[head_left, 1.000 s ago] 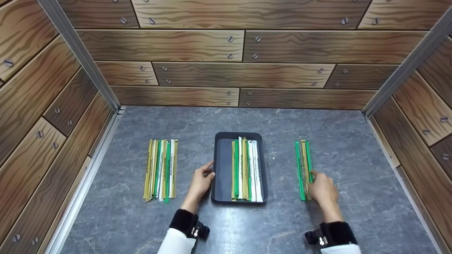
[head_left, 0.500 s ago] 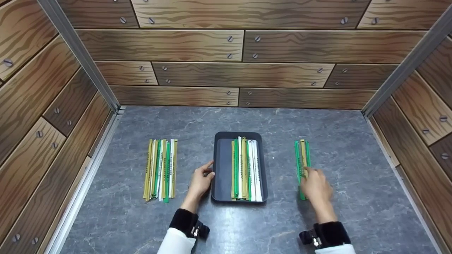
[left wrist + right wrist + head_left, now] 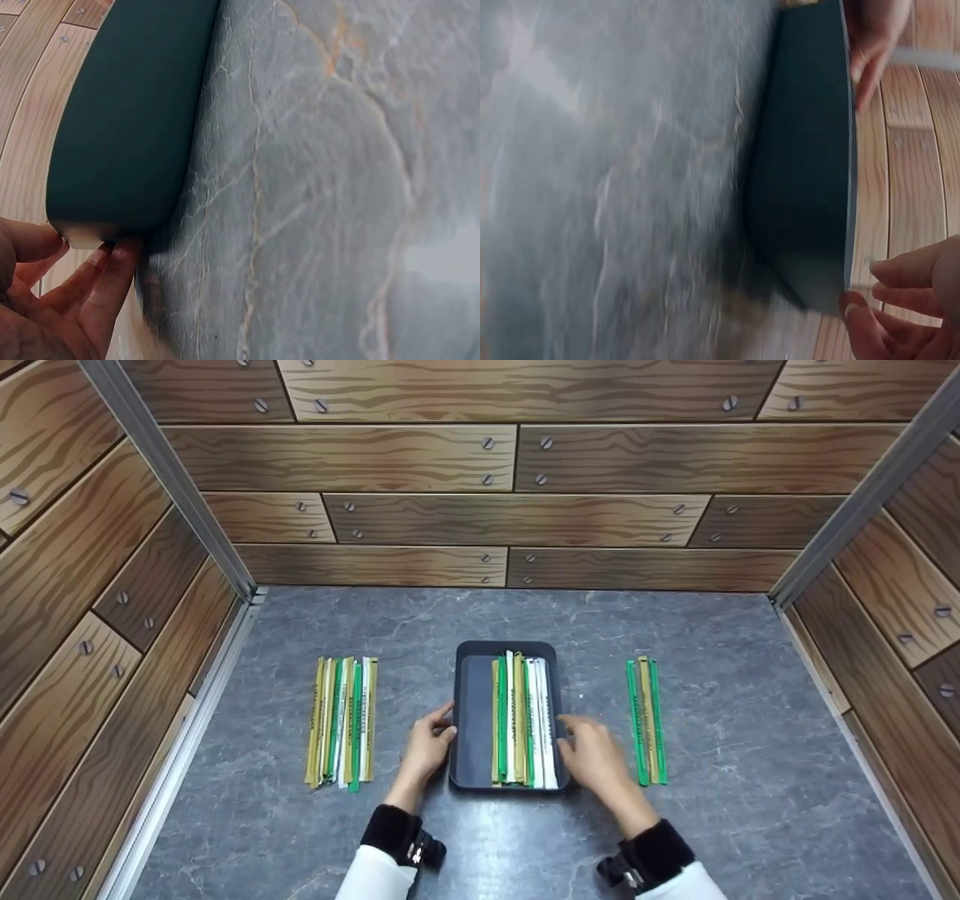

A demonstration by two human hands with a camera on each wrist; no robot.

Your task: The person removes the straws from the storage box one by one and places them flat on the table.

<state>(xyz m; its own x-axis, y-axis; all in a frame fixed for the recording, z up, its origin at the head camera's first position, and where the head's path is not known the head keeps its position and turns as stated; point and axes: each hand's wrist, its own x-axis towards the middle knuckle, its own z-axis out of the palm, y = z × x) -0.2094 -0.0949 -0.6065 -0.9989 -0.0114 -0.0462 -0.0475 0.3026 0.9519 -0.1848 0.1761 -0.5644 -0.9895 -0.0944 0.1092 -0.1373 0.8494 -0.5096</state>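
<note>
A dark grey tray (image 3: 472,712) rests on the table, with a row of thin stick packets (image 3: 517,720) in gold, green and white in its right part. My left hand (image 3: 426,746) holds the tray's left side, and the left wrist view shows thumb and fingers (image 3: 112,281) against its edge. At the right side is my right hand (image 3: 596,754), its fingertips by the rim and its fingers (image 3: 911,266) apart. Nothing is seen in that hand. Right of it lie 3 stick packets (image 3: 646,720), two green and one gold.
On the left of the table lies another row of stick packets (image 3: 341,724) in gold, green and white. Wood-patterned walls (image 3: 510,517) with metal corner rails enclose the grey marbled table (image 3: 510,847) at back and sides.
My right hand has left the right-hand stick packets and moved left to the tray's right side. Those packets now lie fully in sight. The left hand and the tray stay in place.
</note>
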